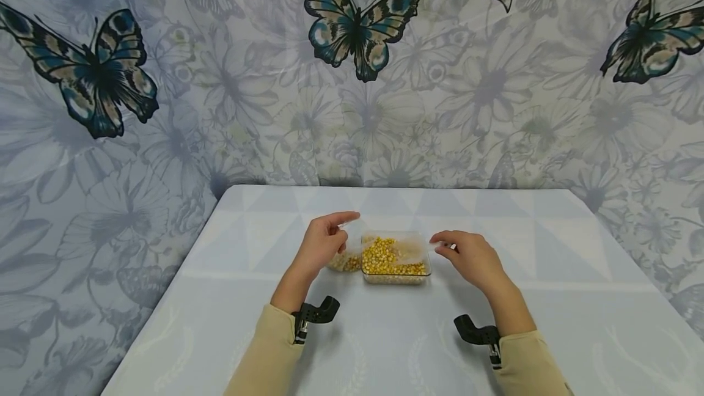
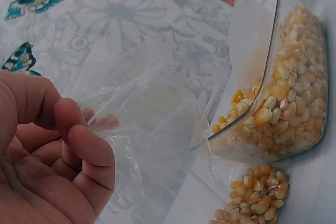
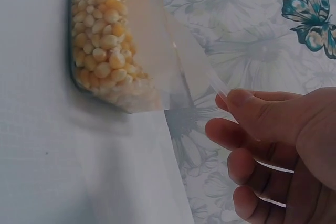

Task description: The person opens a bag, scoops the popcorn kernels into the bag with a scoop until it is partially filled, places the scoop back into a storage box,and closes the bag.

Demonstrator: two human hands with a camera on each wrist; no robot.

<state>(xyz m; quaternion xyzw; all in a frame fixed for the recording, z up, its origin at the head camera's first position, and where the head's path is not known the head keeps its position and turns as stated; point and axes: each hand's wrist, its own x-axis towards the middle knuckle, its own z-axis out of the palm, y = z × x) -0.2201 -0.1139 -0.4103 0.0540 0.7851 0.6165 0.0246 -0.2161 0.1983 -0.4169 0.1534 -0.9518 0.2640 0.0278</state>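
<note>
A clear container (image 1: 397,280) of yellow corn kernels (image 1: 378,256) stands on the table. Just left of it sits a clear plastic bag (image 2: 149,111) with some kernels in its bottom. My left hand (image 1: 323,240) pinches the bag's upper edge between thumb and fingers, holding it up beside the container. On the other side, my right hand (image 1: 467,255) grips the thin handle of a whitish translucent scoop (image 2: 251,38) between thumb and forefinger, the other fingers loosely bent. The scoop's bowl dips inside the container's rim, its tip down among the kernels.
The white patterned table (image 1: 550,249) runs back to a wall covering (image 1: 467,121) with flowers and butterflies. A black wrist mount (image 1: 319,311) is strapped on the left wrist, and a second black mount (image 1: 474,332) on the right.
</note>
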